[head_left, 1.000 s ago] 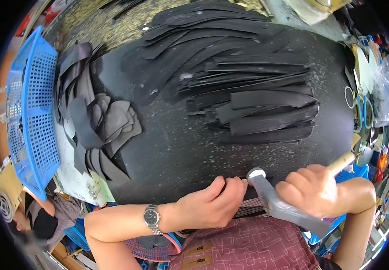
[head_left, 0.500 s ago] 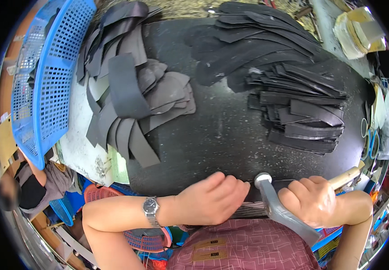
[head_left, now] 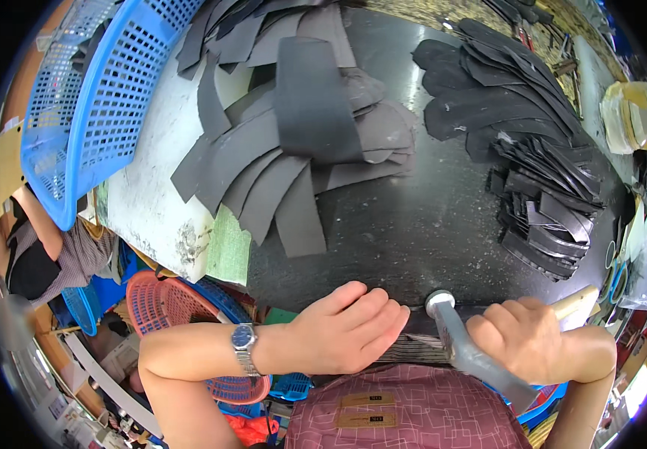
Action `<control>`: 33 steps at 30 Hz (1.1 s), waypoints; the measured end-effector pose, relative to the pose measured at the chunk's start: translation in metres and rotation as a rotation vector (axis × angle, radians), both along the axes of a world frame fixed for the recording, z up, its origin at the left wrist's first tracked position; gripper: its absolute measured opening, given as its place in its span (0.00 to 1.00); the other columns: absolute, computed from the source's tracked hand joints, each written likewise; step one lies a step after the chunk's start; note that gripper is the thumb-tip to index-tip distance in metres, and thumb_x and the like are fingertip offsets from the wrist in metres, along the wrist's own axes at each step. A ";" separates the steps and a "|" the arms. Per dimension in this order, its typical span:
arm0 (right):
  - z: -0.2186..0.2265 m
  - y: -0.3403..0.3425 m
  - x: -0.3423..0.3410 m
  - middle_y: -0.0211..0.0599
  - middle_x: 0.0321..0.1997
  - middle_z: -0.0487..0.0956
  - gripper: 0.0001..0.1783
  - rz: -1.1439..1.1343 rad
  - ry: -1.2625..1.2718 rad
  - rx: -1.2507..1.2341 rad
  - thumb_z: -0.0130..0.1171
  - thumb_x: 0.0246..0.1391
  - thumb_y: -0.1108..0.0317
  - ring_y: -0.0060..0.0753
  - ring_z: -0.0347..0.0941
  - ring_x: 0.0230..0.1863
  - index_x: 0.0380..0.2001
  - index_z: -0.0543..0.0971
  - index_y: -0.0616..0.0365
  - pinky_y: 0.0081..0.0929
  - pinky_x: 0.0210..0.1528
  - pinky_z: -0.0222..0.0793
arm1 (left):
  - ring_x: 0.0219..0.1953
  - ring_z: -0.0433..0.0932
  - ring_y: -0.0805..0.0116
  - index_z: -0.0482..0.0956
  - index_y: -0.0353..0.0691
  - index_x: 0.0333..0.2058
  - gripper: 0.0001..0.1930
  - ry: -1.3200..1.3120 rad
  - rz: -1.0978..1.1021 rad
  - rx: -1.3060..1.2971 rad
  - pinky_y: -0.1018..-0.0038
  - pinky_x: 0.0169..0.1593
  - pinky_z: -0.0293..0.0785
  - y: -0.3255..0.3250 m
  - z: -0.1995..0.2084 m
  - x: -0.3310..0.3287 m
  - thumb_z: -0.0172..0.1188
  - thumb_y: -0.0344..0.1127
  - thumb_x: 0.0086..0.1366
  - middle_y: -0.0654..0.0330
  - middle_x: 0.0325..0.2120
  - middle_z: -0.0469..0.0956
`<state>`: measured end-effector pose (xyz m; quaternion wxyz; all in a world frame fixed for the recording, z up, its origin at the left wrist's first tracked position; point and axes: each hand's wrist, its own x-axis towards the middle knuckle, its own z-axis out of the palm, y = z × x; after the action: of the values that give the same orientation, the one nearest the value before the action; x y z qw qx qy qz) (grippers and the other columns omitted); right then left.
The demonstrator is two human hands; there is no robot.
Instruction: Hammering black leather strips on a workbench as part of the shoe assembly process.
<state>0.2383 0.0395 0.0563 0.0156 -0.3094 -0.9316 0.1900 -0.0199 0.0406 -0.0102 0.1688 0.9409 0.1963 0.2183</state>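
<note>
My right hand [head_left: 522, 340] is closed round the pale wooden handle of a hammer [head_left: 480, 359]. Its grey metal head slants across in front of my knuckles, with the round face close to the near edge of the black work surface [head_left: 383, 247]. Just left of that face, my left hand [head_left: 350, 329] is at the same edge, back upward, fingers curled and pressed together. Whatever those fingers pinch is hidden. Beyond my left hand lies a fanned pile of dark grey cut strips [head_left: 264, 172], with one broad strip [head_left: 316, 105] across its top.
Black curved pieces [head_left: 503, 97] and a stack of narrow black strips [head_left: 548, 217] lie on the right. A blue plastic basket [head_left: 106, 105] stands far left; a red basket [head_left: 166, 303] is below it. A yellowish container [head_left: 630, 120] stands far right. Another person [head_left: 47, 247] is at left.
The view has swung left, so the piles appear farther right. Both hands and the hammer keep nearly the same places at the near edge.
</note>
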 end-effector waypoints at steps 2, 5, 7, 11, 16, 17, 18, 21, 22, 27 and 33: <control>0.005 0.003 -0.007 0.24 0.16 0.60 0.14 -0.018 0.020 0.044 0.55 0.29 0.62 0.20 0.61 0.13 0.24 0.69 0.55 0.21 0.13 0.53 | 0.41 0.71 0.64 0.78 0.31 0.36 0.16 0.036 -0.016 0.159 0.70 0.43 0.68 -0.007 0.000 -0.003 0.54 0.35 0.52 0.58 0.35 0.75; 0.000 -0.002 -0.014 0.23 0.16 0.60 0.14 0.028 -0.011 0.058 0.55 0.29 0.62 0.19 0.61 0.13 0.24 0.70 0.55 0.21 0.13 0.53 | 0.40 0.71 0.63 0.78 0.32 0.36 0.15 0.054 -0.001 0.231 0.69 0.42 0.67 -0.009 0.000 -0.004 0.54 0.35 0.52 0.57 0.34 0.75; 0.003 0.004 -0.018 0.23 0.16 0.60 0.14 0.040 -0.010 0.076 0.55 0.29 0.62 0.19 0.61 0.13 0.24 0.69 0.55 0.20 0.14 0.53 | 0.35 0.71 0.69 0.81 0.37 0.34 0.12 -0.029 0.095 0.034 0.74 0.39 0.66 -0.007 0.002 -0.007 0.58 0.35 0.51 0.63 0.33 0.75; 0.003 0.005 -0.029 0.23 0.16 0.59 0.13 0.045 -0.012 0.051 0.54 0.30 0.63 0.19 0.62 0.14 0.24 0.69 0.55 0.20 0.14 0.53 | 0.39 0.71 0.65 0.79 0.34 0.35 0.14 -0.016 0.139 0.191 0.71 0.40 0.66 -0.021 -0.003 -0.006 0.56 0.35 0.52 0.60 0.33 0.74; 0.002 0.004 -0.030 0.24 0.16 0.60 0.13 0.028 -0.025 0.034 0.54 0.32 0.63 0.20 0.62 0.14 0.25 0.70 0.56 0.21 0.14 0.54 | 0.33 0.67 0.70 0.82 0.46 0.32 0.12 -0.072 0.422 0.073 0.71 0.40 0.62 -0.031 -0.010 -0.006 0.67 0.40 0.48 0.71 0.31 0.74; 0.002 0.006 -0.031 0.24 0.16 0.60 0.14 0.021 -0.014 0.018 0.54 0.32 0.63 0.20 0.62 0.14 0.26 0.70 0.57 0.21 0.14 0.54 | 0.33 0.67 0.70 0.82 0.46 0.32 0.12 -0.145 0.435 0.014 0.70 0.40 0.62 -0.034 -0.013 -0.005 0.67 0.40 0.48 0.71 0.31 0.74; 0.004 0.006 -0.031 0.24 0.16 0.60 0.14 0.022 -0.019 0.019 0.54 0.32 0.63 0.20 0.62 0.14 0.26 0.70 0.57 0.21 0.14 0.54 | 0.33 0.67 0.71 0.82 0.46 0.32 0.11 -0.164 0.434 0.007 0.70 0.41 0.61 -0.036 -0.014 -0.006 0.65 0.39 0.47 0.71 0.31 0.74; 0.009 0.009 -0.032 0.24 0.16 0.60 0.14 0.015 -0.037 -0.043 0.54 0.32 0.63 0.21 0.62 0.14 0.27 0.70 0.57 0.21 0.14 0.54 | 0.32 0.67 0.72 0.83 0.47 0.31 0.11 -0.157 0.417 0.128 0.70 0.42 0.61 -0.040 -0.014 -0.004 0.63 0.38 0.46 0.71 0.30 0.75; 0.008 0.012 -0.034 0.24 0.16 0.60 0.14 0.019 -0.006 -0.006 0.54 0.32 0.63 0.20 0.62 0.14 0.26 0.70 0.57 0.21 0.14 0.54 | 0.35 0.70 0.72 0.81 0.42 0.31 0.10 -0.120 0.458 0.188 0.70 0.42 0.63 -0.044 -0.014 -0.002 0.57 0.35 0.49 0.66 0.32 0.74; 0.007 0.011 -0.040 0.23 0.16 0.60 0.15 0.103 -0.034 0.047 0.56 0.31 0.63 0.19 0.60 0.13 0.26 0.70 0.57 0.19 0.14 0.53 | 0.36 0.71 0.70 0.80 0.38 0.31 0.10 -0.065 0.400 0.259 0.72 0.40 0.65 -0.042 -0.010 0.000 0.55 0.35 0.51 0.64 0.30 0.74; 0.006 0.006 -0.037 0.24 0.16 0.61 0.15 0.129 -0.052 0.022 0.57 0.30 0.64 0.19 0.62 0.13 0.27 0.72 0.58 0.19 0.14 0.52 | 0.36 0.71 0.70 0.80 0.43 0.31 0.10 -0.034 0.299 0.242 0.70 0.42 0.64 -0.029 -0.006 -0.005 0.58 0.35 0.48 0.65 0.31 0.75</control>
<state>0.2010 0.0454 0.0624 -0.0175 -0.2535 -0.9517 0.1724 -0.0248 0.0115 -0.0166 0.0234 0.9109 0.3036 0.2786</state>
